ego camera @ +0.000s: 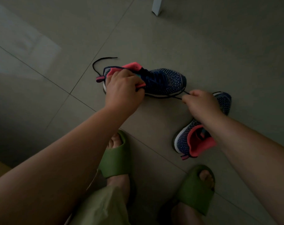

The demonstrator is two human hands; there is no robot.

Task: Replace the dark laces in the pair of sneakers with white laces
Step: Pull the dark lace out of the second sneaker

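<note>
A navy knit sneaker (164, 80) with a pink lining lies on its side on the tiled floor, toe to the right. My left hand (123, 91) grips its pink collar at the heel end. My right hand (201, 103) pinches one end of the dark lace (173, 96), drawn taut along the sole. The lace's other end (99, 62) curls loose on the floor behind the heel. The second sneaker (191, 140) stands under my right forearm, which hides its middle; its lace state is hidden. No white laces are in view.
My feet in green slides (116, 161) (196, 187) stand on the floor just below the shoes. A white furniture leg (157, 5) stands at the top right. Grey tiles (56, 46) spread to the left and behind.
</note>
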